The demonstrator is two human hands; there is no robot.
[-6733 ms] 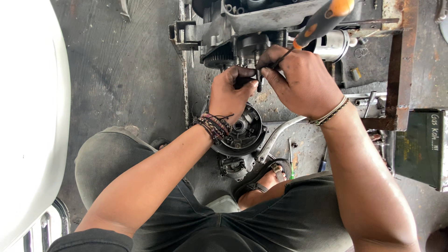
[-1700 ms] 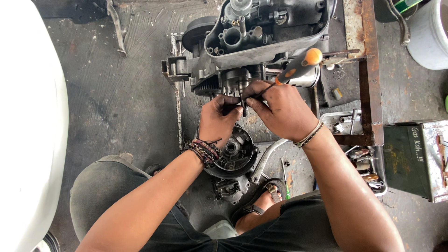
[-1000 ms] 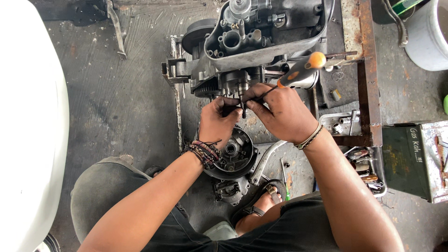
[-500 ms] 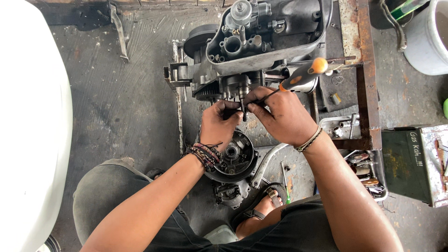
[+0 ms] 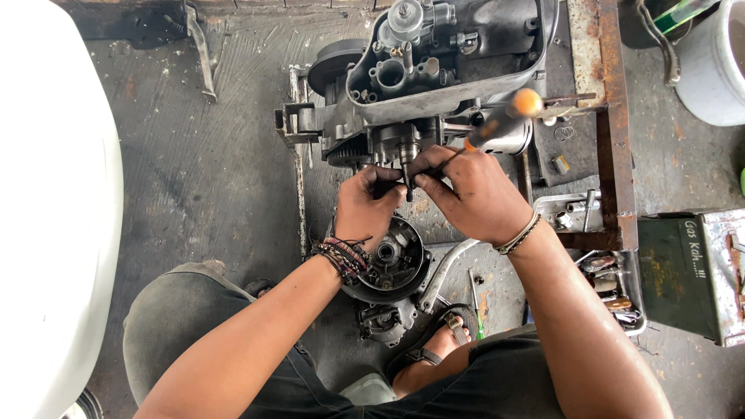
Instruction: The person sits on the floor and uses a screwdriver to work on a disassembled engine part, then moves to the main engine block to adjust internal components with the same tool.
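The person is crouching on the concrete floor (image 5: 194, 178) over a small engine case (image 5: 434, 70), which is lying at twelve o'clock from the hands. The left hand (image 5: 371, 203) is pinching closed around a small dark part just beside the short steel shaft (image 5: 407, 159) sticking out of the case's near edge; what exactly that grip is holding I cannot tell, since the fingers are covering it. The right hand (image 5: 477, 194) is wrapping tightly around a screwdriver (image 5: 497, 124) whose orange handle is pointing toward two o'clock and whose thin blade is angling down to the shaft between the two thumbs.

Judging from this, the step in hand is working the blade tip against something seated at the shaft. Doing it well probably means keeping the tip square in its seat, pressing along the blade's line rather than sideways, and letting the left fingers steady the part so nothing springs loose toward the floor. A slip would likely drive the tip at the left thumb, which is lying very near.

A round black flywheel cover (image 5: 388, 260) is resting at six o'clock below the left wrist, a green metal box (image 5: 683, 271) is sitting at three o'clock, and a pale bucket (image 5: 714, 70) is standing at one o'clock.
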